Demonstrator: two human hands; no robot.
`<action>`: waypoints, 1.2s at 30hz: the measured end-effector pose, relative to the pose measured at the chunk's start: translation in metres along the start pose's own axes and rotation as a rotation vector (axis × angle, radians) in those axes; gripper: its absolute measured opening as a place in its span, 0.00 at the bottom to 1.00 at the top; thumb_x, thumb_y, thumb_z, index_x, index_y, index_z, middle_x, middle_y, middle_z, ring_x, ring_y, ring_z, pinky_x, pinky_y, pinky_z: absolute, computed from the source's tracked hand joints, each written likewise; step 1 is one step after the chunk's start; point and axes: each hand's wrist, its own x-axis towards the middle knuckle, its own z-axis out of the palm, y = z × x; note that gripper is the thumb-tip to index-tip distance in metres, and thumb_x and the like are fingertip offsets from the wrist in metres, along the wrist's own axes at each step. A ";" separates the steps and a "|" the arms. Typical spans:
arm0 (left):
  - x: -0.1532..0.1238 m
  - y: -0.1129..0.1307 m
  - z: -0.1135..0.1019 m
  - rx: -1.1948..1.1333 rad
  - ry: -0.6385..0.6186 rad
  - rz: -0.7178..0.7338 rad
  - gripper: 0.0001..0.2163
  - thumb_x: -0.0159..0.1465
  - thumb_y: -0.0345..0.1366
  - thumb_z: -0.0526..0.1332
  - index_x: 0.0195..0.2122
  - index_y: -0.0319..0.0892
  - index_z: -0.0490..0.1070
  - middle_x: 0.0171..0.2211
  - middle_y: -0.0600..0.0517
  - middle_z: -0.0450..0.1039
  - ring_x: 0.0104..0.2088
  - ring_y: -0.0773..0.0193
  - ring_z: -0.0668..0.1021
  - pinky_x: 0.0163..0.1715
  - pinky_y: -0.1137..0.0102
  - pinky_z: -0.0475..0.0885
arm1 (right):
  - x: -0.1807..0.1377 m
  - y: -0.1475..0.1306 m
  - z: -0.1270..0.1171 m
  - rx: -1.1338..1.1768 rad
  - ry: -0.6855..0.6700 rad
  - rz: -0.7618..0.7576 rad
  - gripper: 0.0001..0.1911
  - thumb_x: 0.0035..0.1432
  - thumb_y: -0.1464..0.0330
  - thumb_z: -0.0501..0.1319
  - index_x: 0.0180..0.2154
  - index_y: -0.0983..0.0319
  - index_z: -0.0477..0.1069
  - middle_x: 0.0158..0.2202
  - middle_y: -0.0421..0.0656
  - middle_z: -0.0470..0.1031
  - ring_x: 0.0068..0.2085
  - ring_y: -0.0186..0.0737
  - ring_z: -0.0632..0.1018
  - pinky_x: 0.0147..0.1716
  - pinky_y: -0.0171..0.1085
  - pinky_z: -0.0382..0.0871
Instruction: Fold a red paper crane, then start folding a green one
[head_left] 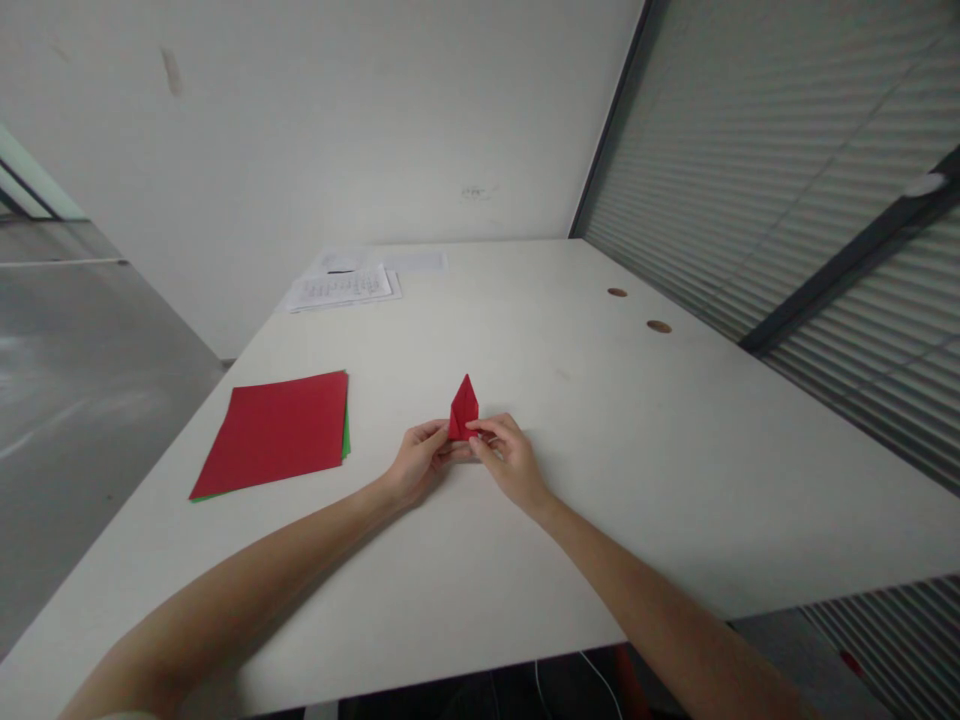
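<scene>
A small folded piece of red paper, pointed at the top, stands up between both my hands near the middle of the white table. My left hand pinches its lower left edge. My right hand pinches its lower right edge with thumb and forefinger. The bottom of the folded paper is hidden behind my fingers.
A stack of flat coloured sheets, red on top with green showing beneath, lies to the left. White printed papers lie at the far left corner. Two round cable holes sit at the right, near a slatted blind wall.
</scene>
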 end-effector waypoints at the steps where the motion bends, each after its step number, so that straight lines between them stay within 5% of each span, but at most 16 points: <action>1: 0.000 0.000 0.000 -0.001 0.000 0.002 0.15 0.56 0.41 0.69 0.37 0.35 0.77 0.36 0.42 0.80 0.34 0.58 0.81 0.41 0.65 0.75 | 0.000 0.000 0.000 0.002 -0.002 -0.001 0.10 0.58 0.63 0.61 0.41 0.56 0.75 0.39 0.44 0.68 0.37 0.37 0.74 0.33 0.36 0.72; 15: -0.005 0.002 0.007 0.098 0.020 0.056 0.17 0.54 0.43 0.70 0.37 0.34 0.78 0.36 0.42 0.79 0.33 0.59 0.80 0.35 0.66 0.75 | 0.002 0.000 0.001 -0.033 0.071 0.028 0.04 0.56 0.66 0.62 0.34 0.59 0.72 0.38 0.43 0.70 0.35 0.36 0.74 0.31 0.36 0.70; 21: -0.004 0.000 0.005 0.112 0.026 0.050 0.17 0.53 0.44 0.71 0.37 0.34 0.78 0.36 0.42 0.79 0.31 0.61 0.79 0.34 0.65 0.75 | 0.003 0.001 0.001 0.045 0.095 0.042 0.23 0.53 0.69 0.63 0.52 0.56 0.65 0.35 0.41 0.70 0.35 0.37 0.73 0.31 0.35 0.70; 24: -0.003 0.001 0.007 0.117 0.041 0.051 0.18 0.52 0.44 0.71 0.36 0.34 0.79 0.35 0.42 0.79 0.32 0.61 0.79 0.34 0.66 0.75 | 0.003 0.001 -0.001 0.021 0.088 0.001 0.24 0.55 0.69 0.62 0.54 0.55 0.65 0.38 0.42 0.68 0.36 0.36 0.73 0.31 0.35 0.70; 36: -0.003 0.002 0.009 0.114 0.067 0.043 0.17 0.51 0.45 0.71 0.34 0.36 0.78 0.34 0.45 0.80 0.32 0.62 0.79 0.32 0.69 0.75 | 0.002 -0.004 -0.003 0.004 0.096 -0.149 0.11 0.51 0.78 0.59 0.34 0.57 0.69 0.38 0.40 0.64 0.34 0.33 0.71 0.31 0.34 0.68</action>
